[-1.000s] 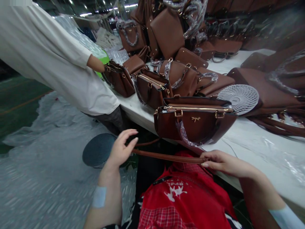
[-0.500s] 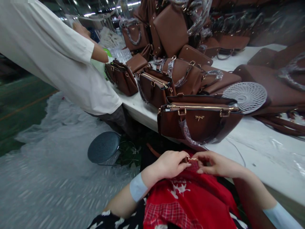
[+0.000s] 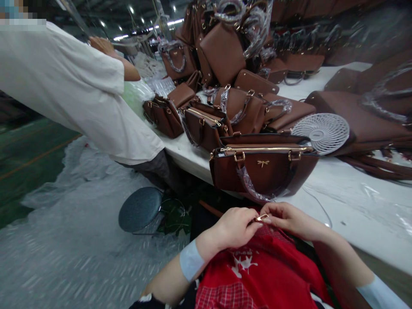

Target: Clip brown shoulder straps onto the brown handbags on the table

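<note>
My left hand [image 3: 235, 226] is closed, thumb and fingers pinching a small gold snap hook [image 3: 262, 218] in front of my red apron [image 3: 273, 262]. From the other side, my right hand [image 3: 291, 219] pinches the hook's free end with thumb and forefinger. Part of the hook is hidden by my fingers. To the left of my left hand, a brown strap [image 3: 210, 209] runs toward it. Just beyond both hands, a brown handbag [image 3: 254, 174] with a gold zip and dragonfly emblem stands at the table edge, its plastic-wrapped handle hanging down in front.
More brown handbags [image 3: 206, 128] crowd the white table [image 3: 360, 214]. A white round fan [image 3: 322, 133] sits right of the nearest bag. At left stands a co-worker in a white shirt [image 3: 90, 94]. A round stool [image 3: 140, 210] and heaped clear plastic [image 3: 80, 223] occupy the floor.
My hands have drawn closer together around the hook, and the hook has turned in my fingers. The co-worker's raised hand has shifted. The whole view has moved slightly.
</note>
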The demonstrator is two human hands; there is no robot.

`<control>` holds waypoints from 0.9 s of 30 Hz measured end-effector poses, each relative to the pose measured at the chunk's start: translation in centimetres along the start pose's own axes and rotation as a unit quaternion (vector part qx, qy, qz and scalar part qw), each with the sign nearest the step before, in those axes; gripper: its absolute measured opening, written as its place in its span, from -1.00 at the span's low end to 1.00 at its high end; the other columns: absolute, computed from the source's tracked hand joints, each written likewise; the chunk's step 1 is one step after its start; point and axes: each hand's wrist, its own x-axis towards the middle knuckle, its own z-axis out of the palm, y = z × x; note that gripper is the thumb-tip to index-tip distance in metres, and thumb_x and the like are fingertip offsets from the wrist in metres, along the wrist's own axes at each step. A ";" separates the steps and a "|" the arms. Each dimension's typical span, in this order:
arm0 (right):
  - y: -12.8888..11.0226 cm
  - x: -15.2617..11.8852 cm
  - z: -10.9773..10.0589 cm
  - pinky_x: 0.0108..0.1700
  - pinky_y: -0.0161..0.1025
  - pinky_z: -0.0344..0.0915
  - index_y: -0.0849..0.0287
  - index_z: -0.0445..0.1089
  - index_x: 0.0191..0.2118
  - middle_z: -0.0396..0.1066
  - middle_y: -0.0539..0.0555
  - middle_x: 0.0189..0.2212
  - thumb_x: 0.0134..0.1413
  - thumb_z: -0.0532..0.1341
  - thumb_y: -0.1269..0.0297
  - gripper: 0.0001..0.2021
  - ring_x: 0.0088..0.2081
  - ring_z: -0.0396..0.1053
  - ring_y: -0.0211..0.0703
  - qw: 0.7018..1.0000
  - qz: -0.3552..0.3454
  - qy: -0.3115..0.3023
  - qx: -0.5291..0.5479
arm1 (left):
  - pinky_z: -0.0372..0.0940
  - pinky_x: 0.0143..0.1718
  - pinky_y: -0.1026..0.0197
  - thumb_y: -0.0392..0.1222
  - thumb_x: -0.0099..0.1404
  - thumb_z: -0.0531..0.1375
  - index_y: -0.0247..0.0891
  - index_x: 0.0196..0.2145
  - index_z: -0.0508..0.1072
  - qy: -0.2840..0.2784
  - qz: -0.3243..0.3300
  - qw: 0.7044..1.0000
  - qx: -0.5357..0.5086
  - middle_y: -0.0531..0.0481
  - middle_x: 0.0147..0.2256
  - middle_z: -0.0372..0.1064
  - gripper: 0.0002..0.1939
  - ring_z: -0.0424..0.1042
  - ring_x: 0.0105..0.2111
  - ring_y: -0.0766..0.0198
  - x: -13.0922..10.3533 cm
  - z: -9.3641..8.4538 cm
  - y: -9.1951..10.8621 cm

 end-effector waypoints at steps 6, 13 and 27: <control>-3.4 -1.7 -2.9 -0.32 -0.28 0.28 0.17 0.44 -0.27 0.43 0.03 -0.42 0.14 0.20 -0.10 -0.62 -0.39 0.33 -0.19 0.978 -0.085 0.188 -0.008 | 0.29 -0.24 0.23 -0.11 0.46 -0.05 -0.19 -0.25 0.40 0.060 0.048 0.993 0.093 -0.01 -0.27 0.49 -0.73 0.47 -0.27 0.22 3.5 -5.6 2.5; -2.7 -3.1 -11.4 -0.37 -0.24 0.29 0.16 0.38 -0.30 0.38 0.02 -0.52 0.01 0.26 -0.14 -0.59 -0.46 0.32 -0.19 0.804 -0.156 0.571 0.058 | 0.30 -0.21 0.20 -0.11 0.45 -0.08 -0.18 -0.21 0.43 0.152 0.094 0.967 0.183 -0.05 -0.23 0.50 -0.70 0.47 -0.22 0.17 11.7 -13.4 9.4; 1.0 1.2 -14.2 -0.51 -0.31 0.27 0.20 0.38 -0.35 0.41 -0.04 -0.56 -0.31 0.47 -0.03 -0.53 -0.57 0.35 -0.28 0.843 -0.149 0.426 0.292 | 0.33 -0.21 0.15 -0.05 0.44 -0.10 -0.24 -0.25 0.50 0.104 0.044 0.959 0.262 -0.17 -0.26 0.54 -0.58 0.52 -0.26 0.11 24.3 -8.4 9.1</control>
